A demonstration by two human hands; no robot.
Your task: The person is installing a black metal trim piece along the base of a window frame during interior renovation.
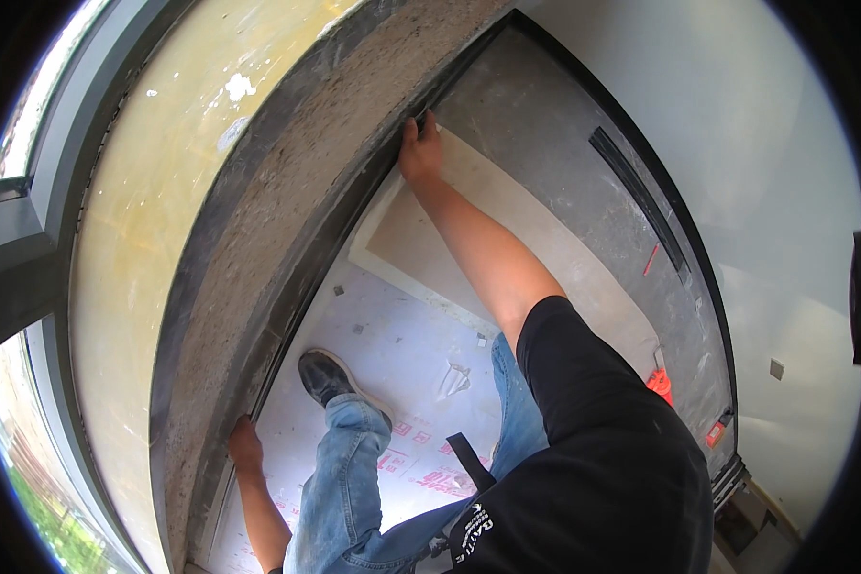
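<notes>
Black shirt (603, 450) nearest, left hand (246, 446) and right hand (421, 153) touch a long, narrow, dark strip (336, 247), grips unclear.

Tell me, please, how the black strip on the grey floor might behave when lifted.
The black strip is long and narrow, so it may flex if lifted by one end. Its slimness suggests little weight, and its flat lie makes rolling unlikely.

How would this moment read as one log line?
left hand: at dark wall-base strip | right hand: at same strip, farther ahead | underfoot: white floor covering | right side: loose black strip, orange object
</notes>
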